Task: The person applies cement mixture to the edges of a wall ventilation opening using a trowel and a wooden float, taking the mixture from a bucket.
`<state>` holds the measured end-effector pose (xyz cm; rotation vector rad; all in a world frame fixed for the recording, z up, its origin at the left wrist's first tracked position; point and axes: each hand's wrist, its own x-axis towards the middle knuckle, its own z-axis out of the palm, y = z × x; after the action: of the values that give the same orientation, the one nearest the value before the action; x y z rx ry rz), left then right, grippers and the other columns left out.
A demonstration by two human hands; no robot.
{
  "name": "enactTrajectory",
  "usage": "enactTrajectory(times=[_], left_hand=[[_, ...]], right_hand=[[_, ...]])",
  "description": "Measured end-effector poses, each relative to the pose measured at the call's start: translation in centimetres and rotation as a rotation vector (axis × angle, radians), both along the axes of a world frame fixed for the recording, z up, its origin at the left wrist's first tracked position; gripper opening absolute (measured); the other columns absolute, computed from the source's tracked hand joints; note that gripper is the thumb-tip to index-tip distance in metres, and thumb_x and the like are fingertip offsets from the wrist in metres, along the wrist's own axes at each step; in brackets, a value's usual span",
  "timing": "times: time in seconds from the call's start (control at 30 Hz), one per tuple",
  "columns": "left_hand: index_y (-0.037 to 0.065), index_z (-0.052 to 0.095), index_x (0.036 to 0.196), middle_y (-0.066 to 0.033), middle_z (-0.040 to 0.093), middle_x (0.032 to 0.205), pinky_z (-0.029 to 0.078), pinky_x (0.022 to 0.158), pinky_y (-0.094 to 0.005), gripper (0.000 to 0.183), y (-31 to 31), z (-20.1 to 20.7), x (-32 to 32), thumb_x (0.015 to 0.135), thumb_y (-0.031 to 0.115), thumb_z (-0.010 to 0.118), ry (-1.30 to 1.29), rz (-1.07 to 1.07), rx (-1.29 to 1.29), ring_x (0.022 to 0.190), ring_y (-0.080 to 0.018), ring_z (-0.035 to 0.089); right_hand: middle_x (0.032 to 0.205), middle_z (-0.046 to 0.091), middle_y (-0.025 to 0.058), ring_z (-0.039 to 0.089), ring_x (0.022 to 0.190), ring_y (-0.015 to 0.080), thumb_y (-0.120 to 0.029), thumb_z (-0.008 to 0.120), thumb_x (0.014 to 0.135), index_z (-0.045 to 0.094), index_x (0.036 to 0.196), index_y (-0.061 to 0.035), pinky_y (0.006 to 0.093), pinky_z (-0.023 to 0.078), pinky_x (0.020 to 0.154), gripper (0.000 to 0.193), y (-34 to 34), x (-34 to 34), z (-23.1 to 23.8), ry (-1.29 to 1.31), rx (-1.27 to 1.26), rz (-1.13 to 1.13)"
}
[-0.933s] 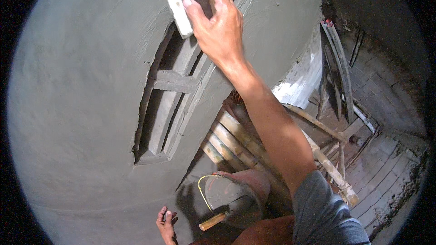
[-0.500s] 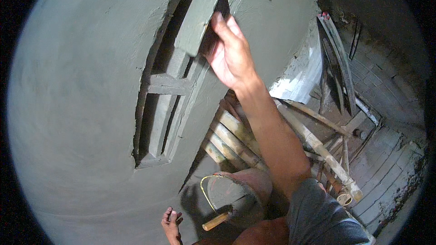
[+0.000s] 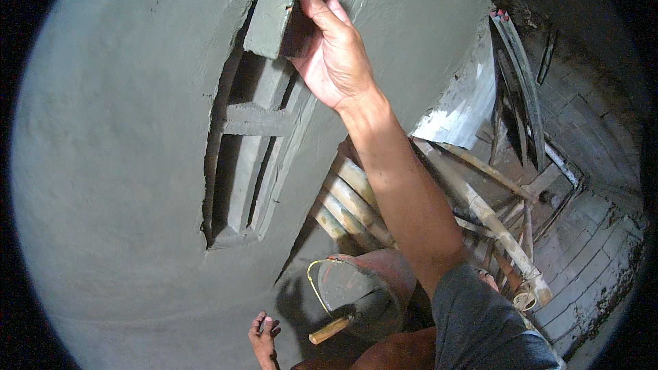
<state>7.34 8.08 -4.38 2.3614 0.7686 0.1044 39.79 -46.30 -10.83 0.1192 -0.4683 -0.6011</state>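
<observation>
My right hand [image 3: 339, 62] is closed around a plastering float [image 3: 274, 17], a flat board smeared with grey-green mortar. The float is raised over the upper part of a narrow framed opening [image 3: 255, 122] in the freshly plastered wall [image 3: 130, 137]. Whether its far edge touches the frame cannot be made out. Low in the picture, my left hand [image 3: 263, 340] is empty, its fingers loosely bent and apart, close to the wall. Beside it stands a bucket [image 3: 391, 284] with a tool's wooden handle [image 3: 329, 330] jutting over the rim.
Bamboo poles [image 3: 346, 202] lie side by side behind the bucket. A longer bamboo pole [image 3: 490, 219] slants across on the right, among other sticks. Farther right are a pale sheet [image 3: 456, 113], curved strips [image 3: 517, 82] leaning together, and a brick wall [image 3: 582, 260].
My right hand has moved the float up and slightly left along the opening, with the float turning a little. My left hand stays almost where it was.
</observation>
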Motion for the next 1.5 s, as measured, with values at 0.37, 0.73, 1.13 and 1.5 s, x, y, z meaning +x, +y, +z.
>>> enactTrajectory(times=[0.37, 0.73, 1.13, 1.5], left_hand=[[0.005, 0.063, 0.127, -0.0076, 0.067, 0.112, 0.059, 0.073, -0.038, 0.041, 0.8, 0.2, -0.5, 0.094, 0.025, 0.076, -0.011, -0.013, 0.002, 0.09, -0.0282, 0.073], [0.006, 0.066, 0.122, -0.0057, 0.067, 0.107, 0.059, 0.072, -0.0364, 0.036, -1.3, -0.5, 1.0, 0.094, 0.026, 0.076, 0.009, -0.029, -0.019, 0.088, -0.0257, 0.072], [0.003, 0.064, 0.125, -0.009, 0.067, 0.113, 0.059, 0.073, -0.0375, 0.041, -0.8, 0.0, 0.1, 0.094, 0.027, 0.075, 0.021, -0.007, 0.024, 0.089, -0.0269, 0.072], [0.004, 0.065, 0.124, -0.009, 0.066, 0.116, 0.06, 0.072, -0.0375, 0.036, 1.6, 0.3, -1.4, 0.096, 0.024, 0.073, 0.032, -0.007, 0.016, 0.09, -0.0269, 0.072]], right_hand=[[0.13, 0.064, 0.0079, 0.064, 0.117, 0.0209, -0.023, 0.058, 0.105, 0.05, 0.137, -0.0093, 0.0417, 0.053, 0.102, 0.036, 1.9, 0.6, 0.7, -0.088, 0.031, 0.092], [0.131, 0.064, 0.0069, 0.064, 0.115, 0.0221, -0.019, 0.058, 0.105, 0.045, 0.144, -0.0103, 0.0434, 0.054, 0.1, 0.042, 2.8, -2.1, -3.2, -0.002, 0.068, 0.189], [0.119, 0.067, 0.0002, 0.065, 0.111, 0.0167, -0.022, 0.062, 0.103, 0.056, 0.132, -0.0139, 0.0407, 0.051, 0.103, 0.031, -1.1, 0.9, -2.0, -0.077, 0.008, 0.109], [0.127, 0.065, 0.0051, 0.063, 0.116, 0.0214, -0.017, 0.057, 0.105, 0.054, 0.135, -0.0121, 0.047, 0.051, 0.105, 0.031, -0.3, 1.6, -0.9, -0.132, 0.002, 0.076]])
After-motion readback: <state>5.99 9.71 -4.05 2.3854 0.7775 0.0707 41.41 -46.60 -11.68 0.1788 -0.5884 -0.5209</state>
